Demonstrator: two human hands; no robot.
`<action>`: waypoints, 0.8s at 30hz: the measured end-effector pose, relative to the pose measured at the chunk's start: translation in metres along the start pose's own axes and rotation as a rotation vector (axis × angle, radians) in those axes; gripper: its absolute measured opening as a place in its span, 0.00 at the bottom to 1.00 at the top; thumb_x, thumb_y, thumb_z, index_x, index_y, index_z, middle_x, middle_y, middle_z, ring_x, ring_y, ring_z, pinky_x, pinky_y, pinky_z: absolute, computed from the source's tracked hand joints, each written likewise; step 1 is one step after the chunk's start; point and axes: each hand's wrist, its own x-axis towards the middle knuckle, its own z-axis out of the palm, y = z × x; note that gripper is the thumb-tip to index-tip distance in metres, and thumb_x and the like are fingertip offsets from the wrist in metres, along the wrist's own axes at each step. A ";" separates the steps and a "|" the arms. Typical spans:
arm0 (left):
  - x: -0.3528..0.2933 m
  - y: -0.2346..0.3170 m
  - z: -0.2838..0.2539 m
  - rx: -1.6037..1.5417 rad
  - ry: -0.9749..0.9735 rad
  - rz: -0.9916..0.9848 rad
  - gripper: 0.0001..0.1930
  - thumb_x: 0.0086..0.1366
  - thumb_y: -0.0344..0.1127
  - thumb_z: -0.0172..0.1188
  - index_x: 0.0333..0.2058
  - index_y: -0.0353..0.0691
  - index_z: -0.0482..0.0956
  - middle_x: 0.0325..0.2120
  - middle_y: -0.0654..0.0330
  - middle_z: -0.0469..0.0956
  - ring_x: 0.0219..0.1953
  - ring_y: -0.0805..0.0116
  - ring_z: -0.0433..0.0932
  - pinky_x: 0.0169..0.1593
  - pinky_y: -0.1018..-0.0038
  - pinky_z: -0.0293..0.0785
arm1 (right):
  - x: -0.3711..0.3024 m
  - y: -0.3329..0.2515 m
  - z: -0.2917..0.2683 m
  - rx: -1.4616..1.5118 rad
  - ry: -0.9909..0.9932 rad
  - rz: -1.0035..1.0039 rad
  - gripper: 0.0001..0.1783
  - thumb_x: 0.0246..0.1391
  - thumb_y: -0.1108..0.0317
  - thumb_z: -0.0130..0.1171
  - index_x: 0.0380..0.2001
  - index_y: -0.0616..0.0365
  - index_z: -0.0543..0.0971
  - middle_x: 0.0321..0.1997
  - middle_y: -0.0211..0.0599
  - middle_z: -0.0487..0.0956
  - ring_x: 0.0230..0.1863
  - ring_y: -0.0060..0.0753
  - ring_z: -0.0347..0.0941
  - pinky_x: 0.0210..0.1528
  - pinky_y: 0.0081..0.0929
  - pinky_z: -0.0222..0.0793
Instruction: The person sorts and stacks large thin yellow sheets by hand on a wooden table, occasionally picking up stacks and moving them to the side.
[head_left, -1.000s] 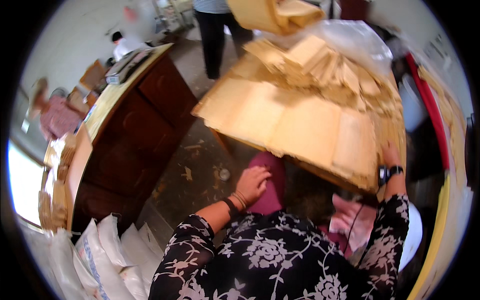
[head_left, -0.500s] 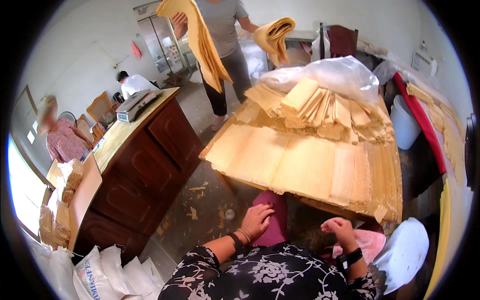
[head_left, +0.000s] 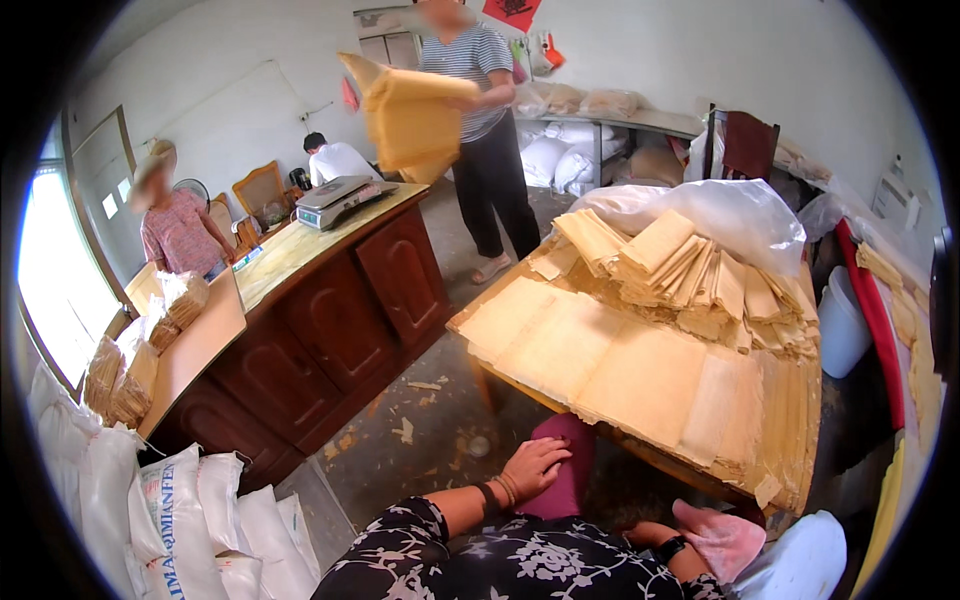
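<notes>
My left hand (head_left: 538,467) lies on my knee in purple-pink trousers (head_left: 566,450), its fingers stretched out and holding nothing. Low beside my body is my right hand (head_left: 648,535), close to a pink cloth (head_left: 722,540). Its fingers are dark and partly hidden, so their pose is unclear. In front of me stands a wooden table (head_left: 790,478) with a broad layer of thin, brittle yellowish sheets (head_left: 640,385). Behind that layer a heap of folded sheets (head_left: 690,265) is piled up, with a clear plastic bag (head_left: 730,215) at its back.
Beyond the table a person in a striped top (head_left: 490,110) holds a large folded yellow sheet (head_left: 415,115). A dark red-brown cabinet (head_left: 340,320) carries a scale (head_left: 338,200). White sacks (head_left: 185,510) stand at lower left. Two more people are farther back. A pale bucket (head_left: 845,320) stands at right.
My view has shifted, so the room sits lower and further right. My right hand has dropped toward my body. The standing person has turned, and their sheets now appear brought together before them.
</notes>
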 end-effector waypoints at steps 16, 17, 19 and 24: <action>-0.002 0.012 -0.008 -0.021 0.023 -0.050 0.15 0.61 0.32 0.55 0.48 0.44 0.77 0.54 0.58 0.74 0.60 0.59 0.68 0.62 0.62 0.61 | -0.027 -0.015 -0.011 0.336 0.171 0.005 0.20 0.61 0.56 0.58 0.51 0.55 0.79 0.44 0.38 0.83 0.44 0.30 0.77 0.48 0.29 0.71; -0.002 0.011 -0.007 -0.023 0.013 -0.042 0.16 0.60 0.32 0.55 0.48 0.44 0.77 0.54 0.58 0.74 0.60 0.59 0.68 0.62 0.62 0.61 | -0.027 -0.011 -0.011 0.311 0.195 -0.038 0.20 0.60 0.56 0.57 0.52 0.55 0.79 0.44 0.38 0.83 0.44 0.30 0.77 0.48 0.28 0.71; -0.004 0.006 -0.002 -0.024 0.003 -0.014 0.17 0.60 0.32 0.56 0.49 0.44 0.76 0.55 0.59 0.73 0.60 0.58 0.68 0.61 0.62 0.62 | -0.022 0.000 -0.005 0.272 0.198 -0.102 0.21 0.60 0.57 0.57 0.52 0.56 0.78 0.45 0.37 0.83 0.44 0.30 0.77 0.48 0.28 0.71; 0.002 0.005 0.005 0.023 0.019 0.013 0.17 0.61 0.33 0.56 0.50 0.45 0.76 0.56 0.59 0.73 0.60 0.59 0.68 0.61 0.61 0.62 | -0.001 0.027 -0.005 0.157 0.193 -0.053 0.20 0.63 0.56 0.52 0.52 0.54 0.78 0.54 0.39 0.79 0.57 0.36 0.73 0.59 0.30 0.66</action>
